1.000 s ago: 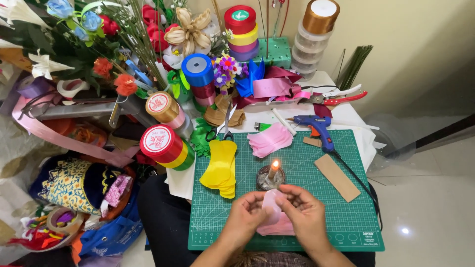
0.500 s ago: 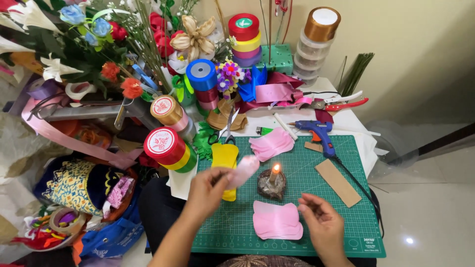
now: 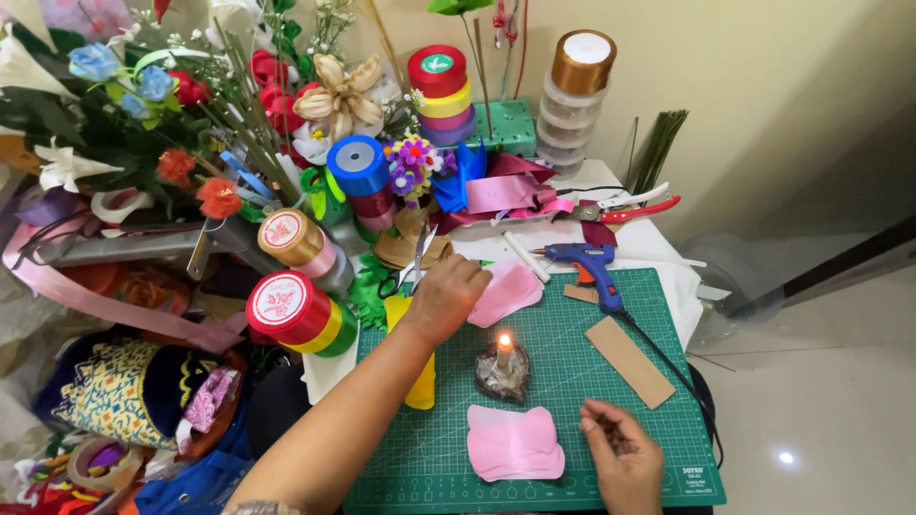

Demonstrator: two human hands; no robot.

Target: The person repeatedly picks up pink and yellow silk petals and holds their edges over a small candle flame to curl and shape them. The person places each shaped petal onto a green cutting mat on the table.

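Where candle [image 3: 503,351] burns: green cutting mat [image 3: 620,420]

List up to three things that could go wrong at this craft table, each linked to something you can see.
1. The left hand reaches to the far pink petal stack, its forearm passing close beside the lit candle; a burn seems possible.
2. The near pink petals lie just below the flame and might scorch.
3. The glue gun cord trails toward the right hand and could snag.
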